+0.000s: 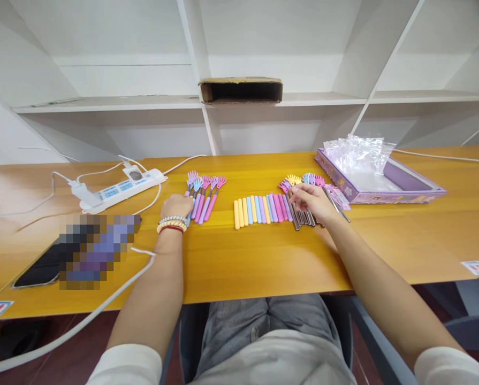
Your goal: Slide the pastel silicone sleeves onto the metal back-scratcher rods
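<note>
**Loose handles [258, 209] lined up on the bench [263, 262], both grips hard to read**

Head view. Left grip [177, 206] rests back-up at the near-left side of a group of handled pieces [211, 206] with hand-shaped heads. Its fingers are hidden under the back of the hand, so cannot tell whether spread or pinching. It covers part of a blue-handled piece.

Right grip [309, 202] is over the metal rods [297, 222], fingers bent, thumb side towards the row. Cannot tell if it pinches a rod. It blocks the middle of the rods; their coloured heads show beyond, their ends below. Rods overlap, count unclear.

The handle row stands between the two hands, its right end close against the rods. Bench surface shows between row and left group, and in a long strip from the row to the near edge, just before the lap.

Right side: purple tray [387, 198], crumpled clear bags [355, 152] in it, hiding its far left corner. A pink packet [343, 200] is wedged between rods and tray, partly covered.

Left side: power strip [122, 190]; phone [42, 262], partly blurred by blocks. White cable [103, 305] crosses by the left forearm, cut off at the frame. Both sleeves are cut off too.
</note>
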Action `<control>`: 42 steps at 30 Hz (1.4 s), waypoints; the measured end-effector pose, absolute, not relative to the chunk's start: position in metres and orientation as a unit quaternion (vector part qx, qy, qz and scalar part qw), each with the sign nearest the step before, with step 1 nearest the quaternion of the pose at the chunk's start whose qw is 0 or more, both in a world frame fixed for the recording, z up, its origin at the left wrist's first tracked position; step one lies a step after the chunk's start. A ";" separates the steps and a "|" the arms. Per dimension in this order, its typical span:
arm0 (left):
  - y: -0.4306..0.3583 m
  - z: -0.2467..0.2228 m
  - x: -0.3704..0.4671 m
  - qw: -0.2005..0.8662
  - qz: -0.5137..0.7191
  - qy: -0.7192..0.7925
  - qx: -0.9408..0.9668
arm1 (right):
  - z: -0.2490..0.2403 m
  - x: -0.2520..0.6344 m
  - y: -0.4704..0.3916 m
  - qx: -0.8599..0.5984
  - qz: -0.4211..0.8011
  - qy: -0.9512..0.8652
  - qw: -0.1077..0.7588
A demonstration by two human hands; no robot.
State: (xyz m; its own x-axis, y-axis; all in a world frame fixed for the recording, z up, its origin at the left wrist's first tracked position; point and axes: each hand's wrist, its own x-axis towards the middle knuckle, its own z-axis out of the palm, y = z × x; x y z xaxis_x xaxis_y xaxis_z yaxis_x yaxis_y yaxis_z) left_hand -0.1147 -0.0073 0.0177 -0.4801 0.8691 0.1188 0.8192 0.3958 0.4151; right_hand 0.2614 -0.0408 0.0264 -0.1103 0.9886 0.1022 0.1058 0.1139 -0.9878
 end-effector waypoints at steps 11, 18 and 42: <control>-0.015 0.032 -0.103 0.055 0.147 0.859 0.487 | 0.022 0.262 -0.037 -0.479 0.445 -0.607 0.451; -0.021 0.036 -0.103 0.049 0.139 0.869 0.473 | 0.021 0.263 -0.037 -0.484 0.436 -0.619 0.438; -0.021 0.032 -0.076 -0.047 0.238 0.799 0.550 | 0.014 0.295 -0.019 -0.636 0.135 -0.582 0.488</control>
State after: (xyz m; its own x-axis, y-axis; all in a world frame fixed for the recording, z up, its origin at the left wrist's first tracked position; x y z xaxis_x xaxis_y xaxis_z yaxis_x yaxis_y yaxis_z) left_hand -0.0758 -0.0212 0.0317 -0.3907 0.8569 0.3363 0.9014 0.2822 0.3283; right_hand 0.2946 -0.0188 0.0144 0.2857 0.8724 0.3966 0.6088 0.1544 -0.7781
